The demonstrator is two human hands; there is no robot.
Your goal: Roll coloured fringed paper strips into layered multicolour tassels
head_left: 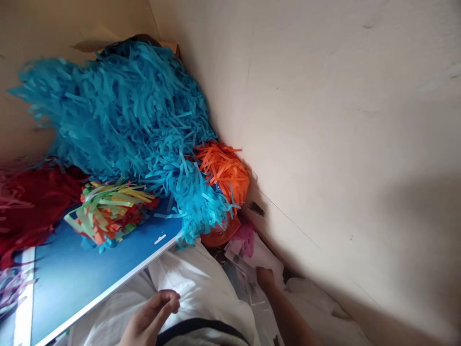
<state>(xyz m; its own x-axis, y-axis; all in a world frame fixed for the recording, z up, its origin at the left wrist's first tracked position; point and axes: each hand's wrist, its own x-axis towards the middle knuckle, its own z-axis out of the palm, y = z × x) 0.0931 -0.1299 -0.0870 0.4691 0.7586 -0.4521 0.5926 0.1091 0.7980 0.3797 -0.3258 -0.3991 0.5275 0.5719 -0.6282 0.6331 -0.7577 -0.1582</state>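
My left hand point(153, 315) is in front of the white cloth point(212, 278) over my lap, its thumb and fingers pinched together. Whatever may be between the fingertips is too small to make out. Down to the right, my right hand point(265, 278) reaches among white sheets and clear plastic point(264, 254) beside the wall. Its fingers look curled in, and their tips are hidden. A pink bundle point(247, 240) lies just beyond it. On the blue board point(108, 269) rests a multicoloured bunch of paper strips point(111, 211).
A big heap of blue paper strips point(133, 110) fills the corner, spilling over the board's edge. Orange strips point(226, 170) sit by the wall point(345, 144) above an orange bowl-like object point(221, 235). Dark red strips point(32, 206) lie at the left.
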